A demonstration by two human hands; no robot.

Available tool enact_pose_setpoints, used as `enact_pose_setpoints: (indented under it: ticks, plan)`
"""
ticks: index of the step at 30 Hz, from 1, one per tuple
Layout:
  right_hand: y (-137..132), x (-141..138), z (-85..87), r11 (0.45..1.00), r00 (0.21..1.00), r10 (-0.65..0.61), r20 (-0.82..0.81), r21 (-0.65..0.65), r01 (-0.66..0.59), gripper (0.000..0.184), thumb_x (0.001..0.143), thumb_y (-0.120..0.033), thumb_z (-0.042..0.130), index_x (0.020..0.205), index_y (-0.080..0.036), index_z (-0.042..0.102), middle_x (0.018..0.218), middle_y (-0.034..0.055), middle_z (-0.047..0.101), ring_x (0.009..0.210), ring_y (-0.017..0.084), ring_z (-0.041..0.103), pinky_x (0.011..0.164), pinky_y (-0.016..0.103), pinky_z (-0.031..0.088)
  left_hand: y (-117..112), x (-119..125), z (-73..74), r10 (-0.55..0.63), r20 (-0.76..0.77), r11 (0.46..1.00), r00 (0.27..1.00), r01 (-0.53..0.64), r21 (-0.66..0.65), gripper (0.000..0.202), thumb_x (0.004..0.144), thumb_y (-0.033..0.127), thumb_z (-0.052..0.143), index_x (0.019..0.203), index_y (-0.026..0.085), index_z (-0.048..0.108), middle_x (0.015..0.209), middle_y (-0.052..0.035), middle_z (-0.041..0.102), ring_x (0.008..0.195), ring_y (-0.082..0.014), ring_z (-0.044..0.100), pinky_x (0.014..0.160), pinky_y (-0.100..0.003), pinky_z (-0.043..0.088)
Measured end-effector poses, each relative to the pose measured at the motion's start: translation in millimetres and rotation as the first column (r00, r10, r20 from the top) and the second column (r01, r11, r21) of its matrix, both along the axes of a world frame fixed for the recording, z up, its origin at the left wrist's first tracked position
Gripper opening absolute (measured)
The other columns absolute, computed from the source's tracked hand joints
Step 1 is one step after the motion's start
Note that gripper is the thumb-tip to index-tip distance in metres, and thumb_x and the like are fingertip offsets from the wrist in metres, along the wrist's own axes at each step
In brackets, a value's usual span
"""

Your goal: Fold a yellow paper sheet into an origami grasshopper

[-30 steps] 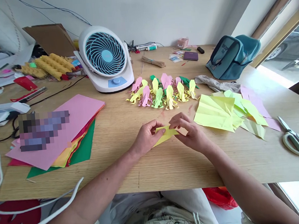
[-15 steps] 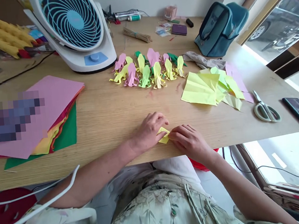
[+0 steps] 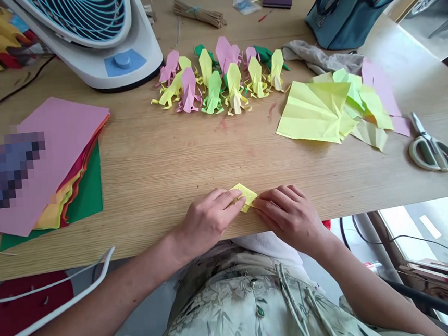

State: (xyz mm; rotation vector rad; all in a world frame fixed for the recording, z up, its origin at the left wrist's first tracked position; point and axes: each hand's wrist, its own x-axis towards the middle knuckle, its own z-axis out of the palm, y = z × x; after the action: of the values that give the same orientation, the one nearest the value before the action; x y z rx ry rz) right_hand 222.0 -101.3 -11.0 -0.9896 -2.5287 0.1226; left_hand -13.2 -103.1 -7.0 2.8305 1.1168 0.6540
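Observation:
A small folded yellow paper [image 3: 245,194] lies flat on the wooden table [image 3: 161,163] near its front edge. My left hand [image 3: 207,221] presses on its left side with fingers together. My right hand [image 3: 289,215] presses its right side, fingertips touching the paper. Beyond them stands a cluster of finished folded paper figures [image 3: 216,77] in pink, yellow and green. Most of the yellow paper is hidden under my fingers.
A stack of coloured sheets [image 3: 58,151] with pink on top lies at the left. Creased yellow-green papers [image 3: 324,109] and scissors [image 3: 432,147] lie at the right. A white and blue fan [image 3: 90,33] stands at the back left, a teal bag [image 3: 350,0] at the back right. A white cable [image 3: 51,303] hangs below.
My hands lowered the yellow paper from the air to the table near the front edge and now press it flat. The view tipped down and closer to the table.

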Motion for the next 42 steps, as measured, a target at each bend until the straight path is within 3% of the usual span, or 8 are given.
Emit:
enact_pose_setpoints:
  ticks: [11, 14, 19, 26, 33, 42]
  plan:
    - [1.0, -8.8, 3.3, 0.965, 0.960, -0.180, -0.215, -0.230, 0.129, 0.009, 0.095, -0.016, 0.057, 0.089, -0.020, 0.062, 0.084, 0.0059, 0.064, 0.075, 0.018, 0.054, 0.068, 0.035, 0.044, -0.5, -5.1, 3.2, -0.011, -0.022, 0.999, 1.000, 0.010, -0.037, 0.027, 0.095, 0.008, 0.052, 0.120, 0.014, 0.063, 0.114, -0.0056, 0.071, 0.103, -0.0190, 0.065, 0.093, -0.030, 0.054]
    - [2.5, -8.1, 2.6, 0.965, 0.961, -0.165, -0.224, -0.236, 0.111, 0.007, 0.093, -0.013, 0.059, 0.089, -0.019, 0.062, 0.084, 0.0059, 0.064, 0.076, 0.018, 0.053, 0.068, 0.035, 0.044, 0.7, -1.7, 7.7, 0.030, -0.003, 0.995, 1.000, -0.030, -0.092, 0.025, 0.095, 0.009, 0.054, 0.117, 0.016, 0.064, 0.110, -0.0035, 0.071, 0.097, -0.0174, 0.065, 0.085, -0.029, 0.055]
    - [2.6, -6.3, 1.6, 0.967, 0.960, -0.153, -0.234, -0.237, 0.097, 0.008, 0.090, -0.011, 0.063, 0.089, -0.018, 0.061, 0.088, 0.0071, 0.064, 0.077, 0.018, 0.054, 0.069, 0.035, 0.045, 5.6, 11.4, 15.8, 0.155, 0.034, 0.961, 0.987, -0.143, -0.236, 0.010, 0.096, 0.017, 0.058, 0.094, 0.020, 0.067, 0.099, -0.0005, 0.069, 0.091, -0.0148, 0.064, 0.077, -0.027, 0.052]
    - [3.8, -7.5, 5.1, 0.942, 0.946, -0.206, -0.252, -0.313, 0.122, 0.007, 0.090, -0.011, 0.062, 0.087, -0.017, 0.060, 0.086, 0.0070, 0.061, 0.078, 0.018, 0.056, 0.068, 0.033, 0.046, 11.5, 23.6, 18.4, 0.221, 0.029, 0.937, 0.975, -0.203, -0.284, 0.011, 0.099, 0.023, 0.055, 0.093, 0.021, 0.064, 0.091, 0.0019, 0.066, 0.086, -0.0141, 0.061, 0.074, -0.028, 0.048]
    - [4.2, -12.0, 8.8, 0.903, 0.909, -0.330, -0.254, -0.364, 0.227, 0.009, 0.091, -0.013, 0.062, 0.083, -0.017, 0.062, 0.090, 0.0050, 0.058, 0.077, 0.013, 0.056, 0.066, 0.028, 0.046, 13.8, 20.6, 14.5, 0.250, 0.084, 0.922, 0.965, -0.211, -0.324, 0.011, 0.098, 0.017, 0.054, 0.091, 0.016, 0.063, 0.095, -0.0024, 0.063, 0.083, -0.0133, 0.061, 0.074, -0.027, 0.049]
    - [7.5, -18.6, 9.9, 0.872, 0.896, -0.413, -0.167, -0.355, 0.336, 0.007, 0.091, -0.016, 0.063, 0.085, -0.018, 0.062, 0.094, 0.0056, 0.059, 0.077, 0.013, 0.057, 0.065, 0.028, 0.047, 15.9, 19.8, 13.7, 0.250, 0.130, 0.923, 0.960, -0.195, -0.333, 0.008, 0.096, 0.011, 0.054, 0.091, 0.013, 0.060, 0.103, -0.0074, 0.061, 0.094, -0.0148, 0.063, 0.086, -0.028, 0.053]
